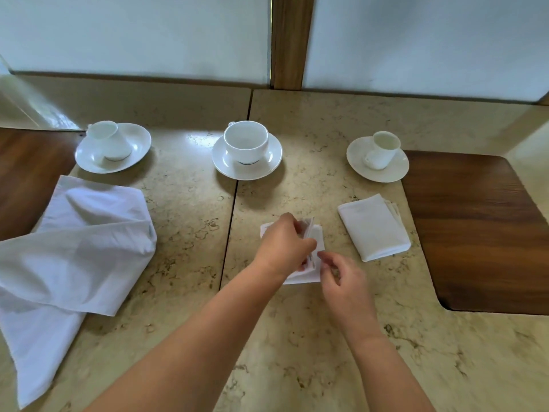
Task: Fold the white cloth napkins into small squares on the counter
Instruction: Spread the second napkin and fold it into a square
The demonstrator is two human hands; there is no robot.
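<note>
Both your forearms come in from 6 o'clock and meet at centre over the small white cloth napkin (306, 275), part-folded, lying on the beige marble-pattern tabletop (184, 263). Your left hand (285, 245) has fingers curled round a raised flap of it. Your right hand (341, 270), at about 4 o'clock of the left, pinches the near right edge.

Status, judging from layout:
- Done: one white folded square napkin (374, 228) lies flat at 3 o'clock of your hands, near the dark wood inlay (481, 230).
- In progress: the one you hold looks close to final size, last fold not laid down yet.
- Left: large white unfolded cloth (74, 251) lies crumpled at 9 o'clock, untouched.

So roughly one of three finished. Three white cup-and-saucer sets stand at 12 o'clock, well apart from the work.
</note>
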